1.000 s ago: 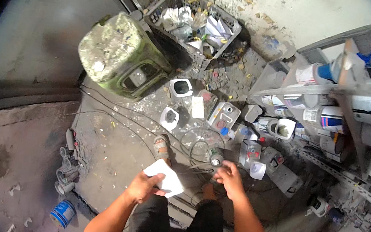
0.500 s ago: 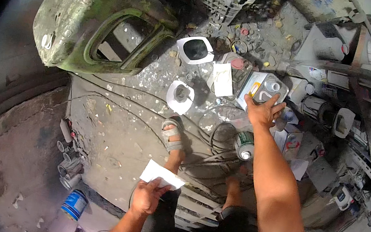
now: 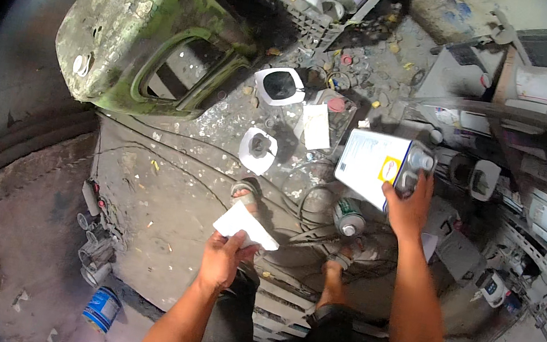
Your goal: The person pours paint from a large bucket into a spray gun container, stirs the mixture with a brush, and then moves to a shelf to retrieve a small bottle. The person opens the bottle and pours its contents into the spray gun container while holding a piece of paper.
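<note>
My left hand (image 3: 221, 260) pinches a folded white sheet (image 3: 240, 223), paper or thin cloth, low in the middle of the view. Farther out to the right, my right hand (image 3: 408, 212) grips the top end of a rectangular metal can (image 3: 370, 159) with a white and yellow label. The can is tilted, its capped top toward the right, and my fingers partly hide that end. Just below it a dark green spray can (image 3: 349, 219) stands on the floor. Left of the metal can lies a white card (image 3: 316, 126).
A stool-like, paint-crusted green stand (image 3: 121, 25) is at the far left. Two white paper-rimmed cups (image 3: 295, 93) sit on the stained floor among hoses (image 3: 303, 208). Cans crowd a rack (image 3: 531, 122) on the right; a crate (image 3: 320, 32) of rubbish is at the back.
My right hand has closed on the metal can and tipped it up, so its labelled side now faces me. The left hand still holds the white sheet, at nearly the same place.
</note>
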Available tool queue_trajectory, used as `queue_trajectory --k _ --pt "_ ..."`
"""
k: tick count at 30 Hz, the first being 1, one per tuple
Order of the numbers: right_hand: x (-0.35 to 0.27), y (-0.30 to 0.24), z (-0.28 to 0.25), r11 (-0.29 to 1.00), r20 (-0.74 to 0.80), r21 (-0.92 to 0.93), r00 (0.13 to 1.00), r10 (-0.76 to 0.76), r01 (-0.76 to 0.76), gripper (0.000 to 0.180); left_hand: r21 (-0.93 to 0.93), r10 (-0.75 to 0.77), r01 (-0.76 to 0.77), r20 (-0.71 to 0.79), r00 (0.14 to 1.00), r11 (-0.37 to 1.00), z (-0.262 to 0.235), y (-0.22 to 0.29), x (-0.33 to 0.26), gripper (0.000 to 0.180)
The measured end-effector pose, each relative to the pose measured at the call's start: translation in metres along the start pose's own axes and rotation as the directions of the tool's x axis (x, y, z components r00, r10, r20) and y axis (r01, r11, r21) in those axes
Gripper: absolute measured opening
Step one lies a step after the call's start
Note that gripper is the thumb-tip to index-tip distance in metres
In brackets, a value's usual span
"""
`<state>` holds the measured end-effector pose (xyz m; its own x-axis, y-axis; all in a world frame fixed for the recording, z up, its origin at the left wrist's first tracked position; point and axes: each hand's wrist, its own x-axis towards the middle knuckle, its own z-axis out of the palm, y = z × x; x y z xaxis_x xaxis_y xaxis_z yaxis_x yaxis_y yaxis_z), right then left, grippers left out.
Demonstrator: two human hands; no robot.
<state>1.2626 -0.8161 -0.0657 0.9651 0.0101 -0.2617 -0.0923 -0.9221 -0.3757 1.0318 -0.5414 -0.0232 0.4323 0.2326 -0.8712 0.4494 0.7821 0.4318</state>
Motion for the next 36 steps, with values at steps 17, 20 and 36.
queue_trajectory --k 17,20,36 --pt "-0.098 -0.053 -0.184 0.798 0.803 -0.178 0.553 -0.221 0.576 0.082 0.472 0.22 -0.501 0.531 0.818 0.725 0.159 -0.023 -0.042 0.024" --pt "-0.099 -0.05 -0.179 0.793 0.852 -0.178 0.494 -0.173 0.583 0.077 0.464 0.337 -0.778 0.717 0.611 0.424 0.165 -0.034 -0.045 0.027" --pt "-0.046 -0.087 -0.102 0.739 0.939 -0.282 0.016 0.345 0.612 0.07 0.636 -0.034 -0.367 0.526 0.85 0.679 0.119 -0.086 -0.002 0.025"
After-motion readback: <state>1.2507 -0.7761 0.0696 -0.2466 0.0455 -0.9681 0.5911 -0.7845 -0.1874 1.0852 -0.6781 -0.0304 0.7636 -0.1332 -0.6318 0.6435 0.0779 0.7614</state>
